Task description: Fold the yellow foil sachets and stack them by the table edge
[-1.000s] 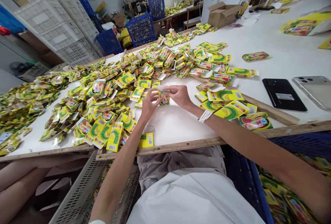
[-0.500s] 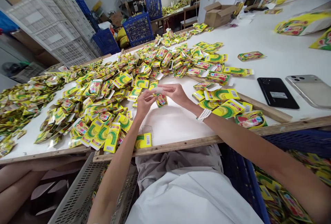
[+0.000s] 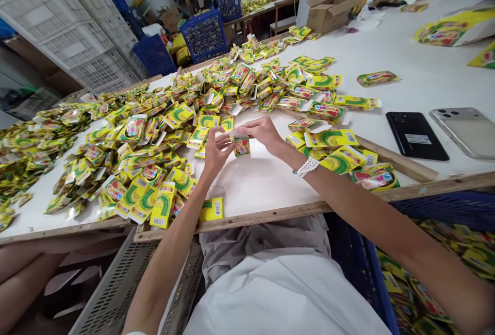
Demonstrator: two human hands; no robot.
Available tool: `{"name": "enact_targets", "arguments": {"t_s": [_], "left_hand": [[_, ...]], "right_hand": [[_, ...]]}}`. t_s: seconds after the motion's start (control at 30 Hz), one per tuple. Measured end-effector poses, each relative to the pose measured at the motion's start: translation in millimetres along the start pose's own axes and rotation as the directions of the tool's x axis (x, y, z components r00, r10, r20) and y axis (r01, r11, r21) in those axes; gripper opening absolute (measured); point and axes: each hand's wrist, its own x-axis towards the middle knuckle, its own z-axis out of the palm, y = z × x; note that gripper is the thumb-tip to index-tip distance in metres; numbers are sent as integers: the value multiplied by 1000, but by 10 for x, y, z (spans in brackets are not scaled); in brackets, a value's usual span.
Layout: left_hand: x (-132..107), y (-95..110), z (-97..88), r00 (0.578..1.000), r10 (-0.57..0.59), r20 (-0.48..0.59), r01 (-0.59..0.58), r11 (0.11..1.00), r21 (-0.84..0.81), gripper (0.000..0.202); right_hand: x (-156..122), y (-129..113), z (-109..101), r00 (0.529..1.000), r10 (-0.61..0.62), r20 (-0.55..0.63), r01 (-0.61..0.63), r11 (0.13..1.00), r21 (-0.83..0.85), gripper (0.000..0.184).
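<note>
1. The right hand, wearing a white beaded bracelet, is nearly closed, its fingertips pinching the top of a yellow-and-green foil sachet.
2. The left hand has its fingers half open and spread, right at a white paper strip on the sachet's top edge. Whether they grip it, I cannot tell.
3. The sachet hangs just above the white table, between both hands.
4. A large heap of similar sachets spreads left and ahead of the hands; smaller ones lie just beside the right forearm.
5. A black smartphone and a silver smartphone lie side by side, well right of the hands.
6. A blue crate filled with sachets stands below the table's right side, and a grey perforated crate below its left.
</note>
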Motion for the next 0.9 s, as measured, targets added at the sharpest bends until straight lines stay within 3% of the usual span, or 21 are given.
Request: {"name": "enact_targets", "arguments": {"t_s": [0.1, 0.33, 0.5, 0.67, 0.9], "left_hand": [[3, 6, -7, 1000, -8, 20, 8, 1000, 4, 64], [22, 34, 9, 1000, 1, -2, -1, 997, 74, 59], [20, 42, 1, 998, 38, -48, -32, 994, 105, 59], [-23, 103, 6, 992, 128, -2, -125, 973, 193, 48], [-48, 175, -1, 965, 253, 69, -261, 909, 325, 46]], "right_hand": [[-41, -47, -35, 995, 48, 88, -54, 996, 65, 30], [25, 92, 2, 994, -112, 7, 111, 971, -213, 22], [51, 101, -32, 989, -124, 81, 141, 960, -241, 27], [69, 54, -126, 961, -168, 218, 228, 930, -288, 31], [-6, 8, -75, 957, -213, 198, 284, 829, -483, 42]]}}
